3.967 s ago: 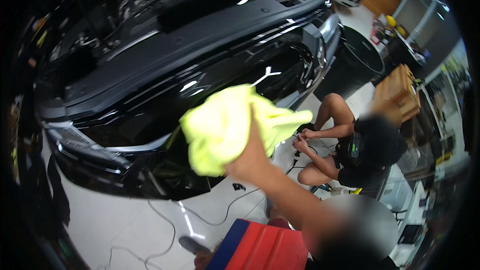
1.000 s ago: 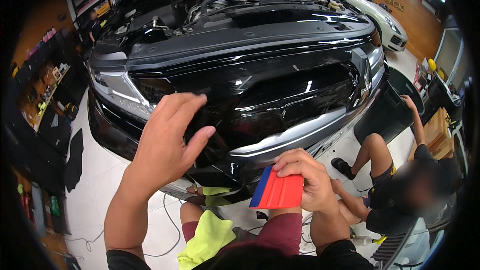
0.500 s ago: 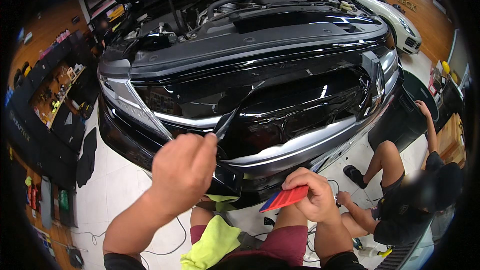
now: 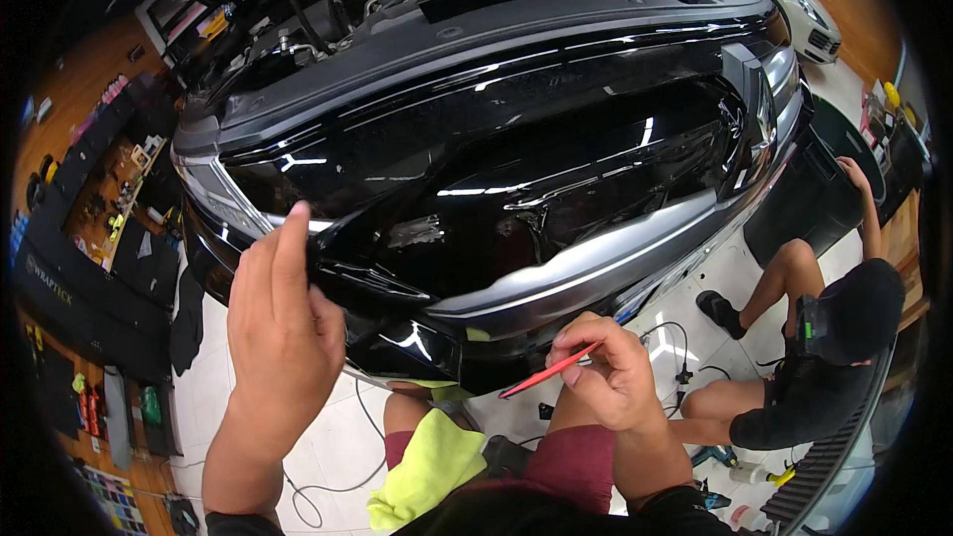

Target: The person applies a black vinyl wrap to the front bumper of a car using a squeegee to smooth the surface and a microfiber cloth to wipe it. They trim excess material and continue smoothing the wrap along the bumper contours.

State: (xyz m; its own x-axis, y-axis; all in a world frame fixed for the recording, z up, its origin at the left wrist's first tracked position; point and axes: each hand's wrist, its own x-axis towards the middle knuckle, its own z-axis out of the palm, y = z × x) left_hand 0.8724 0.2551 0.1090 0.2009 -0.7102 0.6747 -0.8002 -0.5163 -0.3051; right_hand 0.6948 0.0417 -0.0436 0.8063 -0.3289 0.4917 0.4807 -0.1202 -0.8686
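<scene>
Red squeegee [image 4: 541, 377] check, left to right: left of centre, my left hand [image 4: 278, 323] has fingers up by the black car front [image 4: 556, 159] (can't tell if pinching anything); lower centre-right, my right hand [image 4: 613, 377] pinches the squeegee. Probably light, springy; grip its right edge.

Open gap between left hand [image 4: 283, 328] (8 o'clock) and right hand [image 4: 613, 377] (4:30). Blockers: car front [image 4: 556, 194] 10 to 2, bin [image 4: 802, 208] at 3, co-worker [image 4: 804, 412] at 4, yellow cloth [image 4: 427, 471] just past 6.
</scene>
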